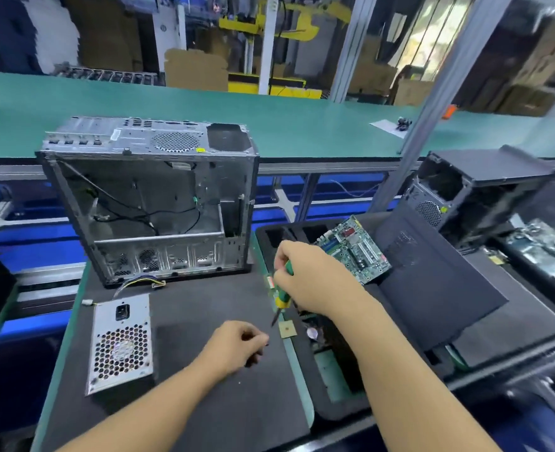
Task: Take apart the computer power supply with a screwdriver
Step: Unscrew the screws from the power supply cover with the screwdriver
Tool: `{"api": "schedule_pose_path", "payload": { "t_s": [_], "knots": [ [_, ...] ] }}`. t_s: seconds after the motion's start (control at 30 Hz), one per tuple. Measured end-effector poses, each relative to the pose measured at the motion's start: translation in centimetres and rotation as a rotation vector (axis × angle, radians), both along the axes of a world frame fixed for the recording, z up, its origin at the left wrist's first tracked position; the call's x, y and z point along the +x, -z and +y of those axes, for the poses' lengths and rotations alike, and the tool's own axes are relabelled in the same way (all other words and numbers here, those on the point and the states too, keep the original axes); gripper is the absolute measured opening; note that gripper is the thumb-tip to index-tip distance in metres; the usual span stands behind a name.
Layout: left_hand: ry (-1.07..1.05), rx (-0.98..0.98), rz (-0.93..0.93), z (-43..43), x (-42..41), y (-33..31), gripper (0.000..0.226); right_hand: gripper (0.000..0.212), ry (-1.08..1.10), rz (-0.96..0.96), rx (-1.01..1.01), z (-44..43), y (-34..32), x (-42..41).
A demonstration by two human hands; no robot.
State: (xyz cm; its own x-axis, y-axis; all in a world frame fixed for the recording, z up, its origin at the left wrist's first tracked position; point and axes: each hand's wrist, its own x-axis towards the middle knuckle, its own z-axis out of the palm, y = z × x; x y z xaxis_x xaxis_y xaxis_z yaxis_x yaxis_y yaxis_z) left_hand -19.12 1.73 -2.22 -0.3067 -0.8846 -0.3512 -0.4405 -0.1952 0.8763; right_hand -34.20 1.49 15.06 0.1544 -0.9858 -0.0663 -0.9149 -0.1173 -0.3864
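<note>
Dark mat (204, 305), power supply (121, 344); right grip (308, 275) clamped on screwdriver (283, 299), left grip (233, 347) curled, contents unclear

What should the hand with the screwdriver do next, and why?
Probably swing the screwdriver left to the power supply: the right hand grips it with its tip over the edge of the mat, while the supply lies closed and untouched.

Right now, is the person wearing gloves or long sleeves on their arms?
No. The left hand and the right hand are both bare, with no gloves and no rings that I can see. The left arm and the right arm are bare too: no sleeves, watch or bracelet in view.
</note>
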Motion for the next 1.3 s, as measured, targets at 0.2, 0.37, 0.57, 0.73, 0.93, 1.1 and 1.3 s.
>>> {"api": "schedule_pose_path", "payload": {
  "t_s": [0.2, 0.37, 0.57, 0.73, 0.93, 1.1, 1.3],
  "knots": [
    [-0.178, 0.469, 0.169, 0.3, -11.0, 3.0, 0.019, 0.008, 0.068, 0.094, 0.132, 0.6, 0.8, -10.2],
    [-0.089, 0.483, 0.020, -1.2, -18.0, 4.2, 0.023, 0.008, 0.040, 0.138, 0.130, 0.3, 1.1, -14.7],
    [-0.032, -0.469, -0.689, -4.4, -14.1, 3.5, 0.035, 0.010, -0.065, 0.098, 0.108, -2.3, 1.4, -14.7],
    [-0.052, -0.411, -1.093, -7.4, -1.3, 1.0, 0.042, 0.011, -0.168, 0.012, 0.092, -4.4, 1.7, -10.3],
    [0.095, -0.028, -1.151, -7.4, 12.1, -2.7, 0.034, 0.015, -0.284, -0.002, 0.125, -5.4, 1.5, -2.7],
    [0.531, -0.123, -1.187, -5.1, 18.5, -4.2, 0.109, 0.013, -0.333, 0.007, 0.155, -5.3, 1.1, 2.6],
    [0.951, -0.521, -1.440, -5.5, 19.9, -3.1, 0.132, 0.014, -0.337, 0.016, 0.140, -5.3, 0.8, 7.9]
  ]
}}
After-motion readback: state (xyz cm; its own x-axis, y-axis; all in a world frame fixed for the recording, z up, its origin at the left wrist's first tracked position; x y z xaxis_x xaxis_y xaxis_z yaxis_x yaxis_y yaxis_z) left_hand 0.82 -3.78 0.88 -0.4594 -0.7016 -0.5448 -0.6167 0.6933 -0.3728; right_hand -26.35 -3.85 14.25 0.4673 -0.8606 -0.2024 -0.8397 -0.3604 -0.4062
